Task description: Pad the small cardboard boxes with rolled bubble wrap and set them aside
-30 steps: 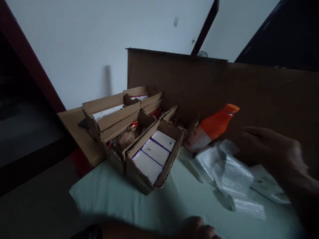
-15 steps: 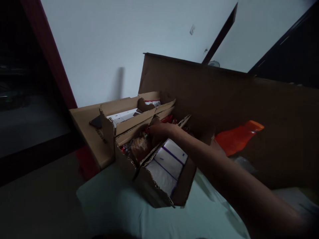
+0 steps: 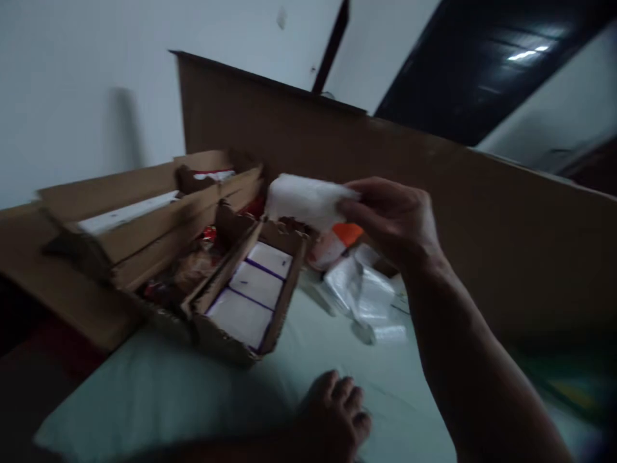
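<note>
Near the cardboard box (image 3: 220, 339), my right hand (image 3: 395, 215) pinches a white packet (image 3: 301, 198); left hand (image 3: 335, 415) below, can't tell its grip.

The single head-worn camera looks forward and down; tilted sideways, near the pale green cloth (image 3: 159, 379).

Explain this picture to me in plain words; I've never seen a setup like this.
There is no machine: these are a person's bare hands, filmed by a camera worn on the head, looking forward and down. The right hand holds a blurred white item between thumb and fingers. The left hand is low in view, over pale green cloth. On the cloth are a cardboard tray holding white packs and, beside it, clear plastic wrap.
</note>
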`<state>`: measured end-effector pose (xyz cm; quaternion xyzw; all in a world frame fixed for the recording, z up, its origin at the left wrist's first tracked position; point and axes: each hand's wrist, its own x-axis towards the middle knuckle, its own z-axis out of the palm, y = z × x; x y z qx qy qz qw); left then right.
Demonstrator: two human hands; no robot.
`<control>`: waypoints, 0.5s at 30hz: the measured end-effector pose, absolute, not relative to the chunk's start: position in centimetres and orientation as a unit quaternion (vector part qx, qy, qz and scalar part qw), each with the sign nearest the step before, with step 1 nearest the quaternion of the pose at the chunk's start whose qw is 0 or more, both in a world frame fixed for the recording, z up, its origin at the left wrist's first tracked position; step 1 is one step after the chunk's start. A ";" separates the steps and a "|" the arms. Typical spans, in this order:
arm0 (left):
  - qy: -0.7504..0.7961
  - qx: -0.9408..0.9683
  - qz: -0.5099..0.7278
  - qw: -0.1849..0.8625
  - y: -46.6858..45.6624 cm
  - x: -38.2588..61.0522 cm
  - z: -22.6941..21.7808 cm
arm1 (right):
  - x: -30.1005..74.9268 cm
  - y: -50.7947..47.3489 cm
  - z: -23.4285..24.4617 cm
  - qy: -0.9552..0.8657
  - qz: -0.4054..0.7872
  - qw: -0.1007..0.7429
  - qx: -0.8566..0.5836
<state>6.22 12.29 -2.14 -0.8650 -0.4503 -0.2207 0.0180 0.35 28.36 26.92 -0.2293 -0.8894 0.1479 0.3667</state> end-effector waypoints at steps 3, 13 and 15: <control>-0.447 -0.874 -0.192 -0.021 11.8 6.2 -1.6 | 10.0 30.6 23.7 -0.785 0.186 0.481 -0.344; -0.440 -0.872 -0.212 -0.035 12.8 6.7 -2.6 | 14.4 35.5 17.3 -0.784 0.072 0.408 -0.462; -0.462 -0.846 -0.258 -0.070 13.8 5.9 -2.0 | 9.6 34.6 18.9 -0.833 0.093 0.396 -0.375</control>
